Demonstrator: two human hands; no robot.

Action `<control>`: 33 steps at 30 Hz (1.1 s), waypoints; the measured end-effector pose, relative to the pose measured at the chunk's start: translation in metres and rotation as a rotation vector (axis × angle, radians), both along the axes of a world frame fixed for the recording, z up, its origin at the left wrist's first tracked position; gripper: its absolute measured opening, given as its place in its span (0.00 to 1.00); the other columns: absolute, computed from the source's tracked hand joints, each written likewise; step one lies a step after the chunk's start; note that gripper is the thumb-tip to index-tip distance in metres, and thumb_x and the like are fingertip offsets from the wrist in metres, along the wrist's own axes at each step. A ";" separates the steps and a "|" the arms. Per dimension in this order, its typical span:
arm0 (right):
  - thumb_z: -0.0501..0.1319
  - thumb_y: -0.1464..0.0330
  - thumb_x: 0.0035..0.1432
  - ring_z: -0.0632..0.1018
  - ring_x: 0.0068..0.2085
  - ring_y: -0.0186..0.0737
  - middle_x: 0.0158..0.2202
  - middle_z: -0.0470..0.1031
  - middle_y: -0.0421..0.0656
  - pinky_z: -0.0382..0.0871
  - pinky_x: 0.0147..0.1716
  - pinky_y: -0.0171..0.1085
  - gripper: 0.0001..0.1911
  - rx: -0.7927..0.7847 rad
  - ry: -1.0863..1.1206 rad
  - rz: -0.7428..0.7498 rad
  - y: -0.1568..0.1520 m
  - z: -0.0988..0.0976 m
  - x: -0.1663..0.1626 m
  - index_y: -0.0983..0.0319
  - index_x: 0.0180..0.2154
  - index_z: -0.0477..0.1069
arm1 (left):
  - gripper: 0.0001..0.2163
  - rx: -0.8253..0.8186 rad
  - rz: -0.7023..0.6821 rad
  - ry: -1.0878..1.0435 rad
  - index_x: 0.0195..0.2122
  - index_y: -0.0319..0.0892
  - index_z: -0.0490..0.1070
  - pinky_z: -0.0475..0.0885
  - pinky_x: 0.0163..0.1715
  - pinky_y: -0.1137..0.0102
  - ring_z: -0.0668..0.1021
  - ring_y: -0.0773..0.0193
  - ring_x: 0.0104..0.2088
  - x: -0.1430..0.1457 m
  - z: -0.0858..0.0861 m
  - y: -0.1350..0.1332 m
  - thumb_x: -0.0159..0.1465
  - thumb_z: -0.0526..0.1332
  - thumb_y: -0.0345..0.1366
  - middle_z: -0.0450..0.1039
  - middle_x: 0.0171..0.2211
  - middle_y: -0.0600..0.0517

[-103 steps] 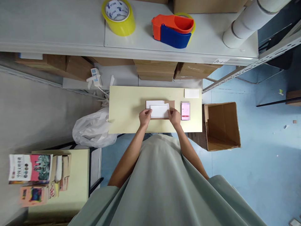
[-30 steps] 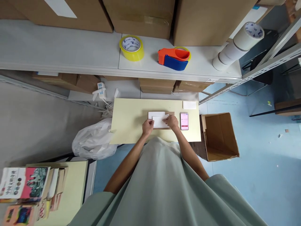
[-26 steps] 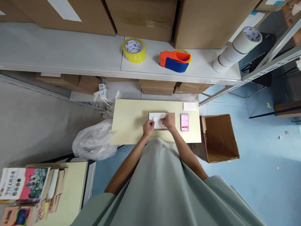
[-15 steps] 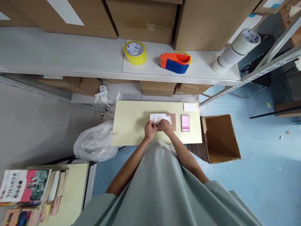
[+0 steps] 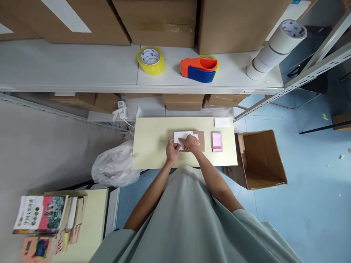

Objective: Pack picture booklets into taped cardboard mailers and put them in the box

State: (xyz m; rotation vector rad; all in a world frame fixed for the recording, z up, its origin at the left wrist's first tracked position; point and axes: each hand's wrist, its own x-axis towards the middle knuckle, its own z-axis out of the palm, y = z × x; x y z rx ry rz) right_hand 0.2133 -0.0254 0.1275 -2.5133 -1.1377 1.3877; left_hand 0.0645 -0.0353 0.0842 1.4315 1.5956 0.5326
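A flat brown packet [image 5: 201, 140] lies on the pale yellow table, partly covered by a white paper label [image 5: 179, 134]. My left hand [image 5: 172, 150] is at the label's lower left edge, thumb and fingertips pinched together on the paper. Over the packet's middle, my right hand [image 5: 191, 142] reaches leftward with its index finger stretched out onto the white paper and the thumb apart below it. A corner of white paper shows beyond its knuckles; the rest is hidden under the hand. Right of the packet lies a phone [image 5: 216, 141] with a pinkish screen.
A white card stack [image 5: 222, 122] sits at the table's far right corner. An open cardboard box [image 5: 261, 159] stands right, a white plastic bag [image 5: 116, 164] left. The shelf ahead holds yellow tape [image 5: 159, 67], a tape dispenser [image 5: 201, 75] and white rolls [image 5: 270, 56]. Books [image 5: 41, 213] lie lower left.
My right hand's index finger has stretched leftward across the white paper. My left hand has shifted slightly left and down. The whole view has moved a little.
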 end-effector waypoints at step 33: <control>0.61 0.67 0.75 0.86 0.34 0.44 0.29 0.85 0.49 0.78 0.42 0.38 0.12 0.085 0.257 0.085 -0.011 -0.019 0.044 0.64 0.37 0.79 | 0.35 -0.171 0.153 0.009 0.62 0.44 0.68 0.79 0.44 0.63 0.80 0.63 0.34 0.001 0.000 -0.009 0.53 0.74 0.29 0.76 0.35 0.55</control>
